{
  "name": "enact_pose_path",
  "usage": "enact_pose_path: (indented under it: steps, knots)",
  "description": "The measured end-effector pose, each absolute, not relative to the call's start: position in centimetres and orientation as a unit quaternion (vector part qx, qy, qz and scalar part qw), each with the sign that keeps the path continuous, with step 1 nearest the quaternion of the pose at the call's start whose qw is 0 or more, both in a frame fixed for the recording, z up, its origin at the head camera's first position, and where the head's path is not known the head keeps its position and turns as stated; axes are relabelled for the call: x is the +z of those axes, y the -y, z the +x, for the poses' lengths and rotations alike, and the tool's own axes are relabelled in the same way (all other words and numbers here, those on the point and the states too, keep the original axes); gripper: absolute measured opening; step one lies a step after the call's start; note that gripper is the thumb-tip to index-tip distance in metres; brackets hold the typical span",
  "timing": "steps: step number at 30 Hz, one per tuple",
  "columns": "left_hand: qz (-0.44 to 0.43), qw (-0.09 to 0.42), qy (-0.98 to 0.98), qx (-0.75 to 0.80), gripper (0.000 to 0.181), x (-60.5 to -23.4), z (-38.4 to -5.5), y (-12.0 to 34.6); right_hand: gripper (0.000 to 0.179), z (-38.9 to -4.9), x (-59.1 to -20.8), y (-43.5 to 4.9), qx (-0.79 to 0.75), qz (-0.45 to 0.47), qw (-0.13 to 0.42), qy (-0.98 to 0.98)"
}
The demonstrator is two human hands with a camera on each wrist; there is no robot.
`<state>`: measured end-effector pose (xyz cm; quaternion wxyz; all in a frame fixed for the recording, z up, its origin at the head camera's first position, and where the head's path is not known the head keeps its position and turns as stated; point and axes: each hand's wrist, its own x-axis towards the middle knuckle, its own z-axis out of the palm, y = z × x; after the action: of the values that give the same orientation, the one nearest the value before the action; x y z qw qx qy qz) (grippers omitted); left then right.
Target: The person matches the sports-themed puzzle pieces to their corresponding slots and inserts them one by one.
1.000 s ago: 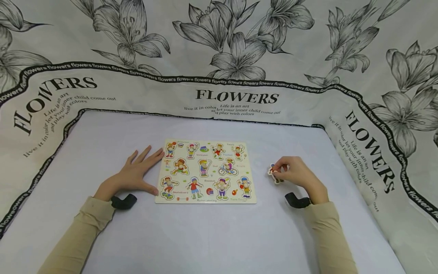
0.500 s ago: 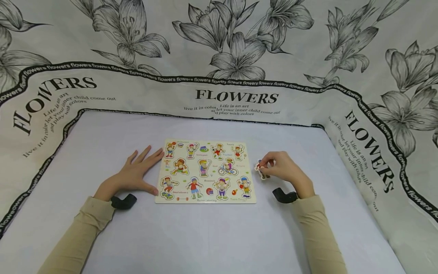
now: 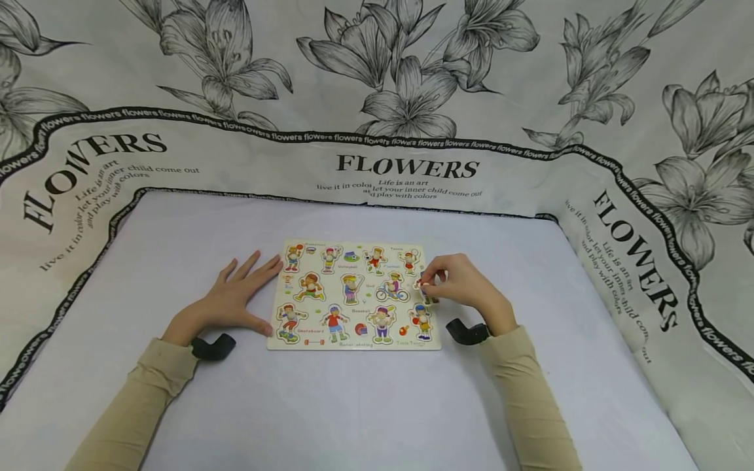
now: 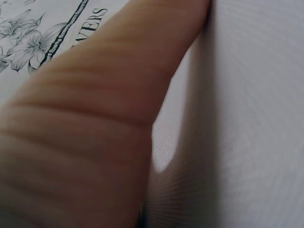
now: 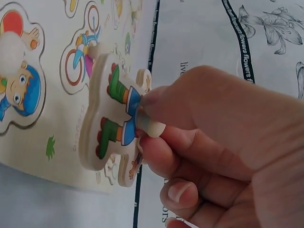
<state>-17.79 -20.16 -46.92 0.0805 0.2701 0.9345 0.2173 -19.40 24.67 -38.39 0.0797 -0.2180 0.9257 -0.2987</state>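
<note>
A cream puzzle board (image 3: 330,314) with printed sports figures lies on the white table. My left hand (image 3: 230,302) rests spread beside it, with a fingertip and the thumb at its left edge. In the left wrist view a large finger or thumb (image 4: 95,104) fills much of the frame. My right hand (image 3: 462,284) pinches a loose puzzle piece by its pale knob (image 5: 154,127), over the board's right edge. That puzzle piece (image 5: 102,114) shows green boots and blue shorts; the fingers hide its upper part. It stands tilted above the board in the right wrist view.
Several knobbed figures sit in the board, among them a cyclist (image 3: 393,288) and a table tennis player (image 3: 421,322). A white curtain with black flower prints (image 3: 406,98) rises behind the table (image 3: 353,405). Black wrist mounts (image 3: 213,347) show at both cuffs.
My right hand has carried the puzzle piece leftward from the bare table to the board's right edge. The left hand and the board have stayed in place.
</note>
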Motion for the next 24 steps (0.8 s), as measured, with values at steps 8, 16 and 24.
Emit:
enact_pose_path:
  steps: [8,16,24]
  knots:
    - [0.268,0.084,-0.934,0.22,0.135,-46.9,-17.8,20.1,0.006,-19.4,-38.1,-22.8,-0.301,-0.241,0.083,-0.919]
    - [0.268,0.083,-0.935,0.218,0.135,-47.0,-17.8,20.1,0.004,-19.4,-38.2,-21.2,-0.303,-0.273,0.086,-0.909]
    - [0.269,0.081,-0.935,0.215,0.135,-47.1,-17.8,20.1,0.005,-19.4,-38.3,-19.4,-0.308,-0.295,0.083,-0.901]
